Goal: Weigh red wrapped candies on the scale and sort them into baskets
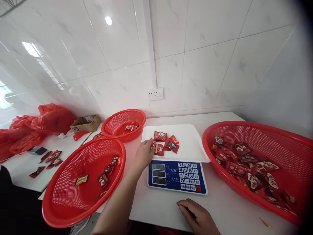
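Note:
My left hand reaches over the left edge of the white scale tray, its fingers closed on a small red-and-white snack packet. Beside those fingertips, several red snack packets lie in a loose pile on the tray. Below the tray is the scale's blue keypad panel, with three grey displays whose digits are hard to read. My right hand rests on the table in front of the scale, fingers curled in and nothing visible in them.
A large red basket full of packets stands right of the scale. Two more red baskets, holding fewer packets, stand left. Farther left are red plastic bags, a cardboard box and loose packets. A wall socket is behind.

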A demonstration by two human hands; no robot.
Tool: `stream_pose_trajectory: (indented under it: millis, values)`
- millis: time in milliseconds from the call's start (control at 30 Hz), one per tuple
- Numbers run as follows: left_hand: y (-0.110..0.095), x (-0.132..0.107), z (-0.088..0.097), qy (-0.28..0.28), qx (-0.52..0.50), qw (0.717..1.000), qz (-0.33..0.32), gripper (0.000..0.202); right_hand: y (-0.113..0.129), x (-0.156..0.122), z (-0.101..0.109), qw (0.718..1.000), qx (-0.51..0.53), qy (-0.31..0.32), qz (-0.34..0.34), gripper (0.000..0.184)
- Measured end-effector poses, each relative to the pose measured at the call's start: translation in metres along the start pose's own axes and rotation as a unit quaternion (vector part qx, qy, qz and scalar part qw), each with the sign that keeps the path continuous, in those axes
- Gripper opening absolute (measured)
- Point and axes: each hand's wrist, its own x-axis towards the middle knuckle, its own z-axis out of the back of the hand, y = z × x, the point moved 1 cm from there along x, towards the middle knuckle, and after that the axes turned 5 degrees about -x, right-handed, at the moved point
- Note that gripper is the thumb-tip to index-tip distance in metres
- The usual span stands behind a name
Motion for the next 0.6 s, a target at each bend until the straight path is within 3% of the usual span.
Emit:
stream_pose_trajectory:
  millis: [267, 433, 500, 600]
  values:
    - [0.002, 0.004, 0.001, -0.008, -0.036, 0.998, 0.042, 0.041, 0.002, 0.000, 0.001, 1.000, -0.004, -0.008, 0.004, 0.025]
    - [0.000, 0.002, 0.004, -0.030, -0.049, 0.997, 0.048, 0.030, 0.002, 0.000, 0.001, 1.000, -0.001, -0.009, 0.009, 0.025]
    - [-0.004, 0.002, 0.005, -0.038, -0.015, 0.998, 0.044, 0.029, 0.002, 0.001, 0.001, 1.000, 0.000, -0.009, 0.012, 0.026]
    - [-0.014, 0.003, 0.003, -0.026, 0.079, 0.995, 0.051, 0.044, 0.003, 0.002, 0.001, 1.000, 0.001, -0.009, 0.016, 0.027]
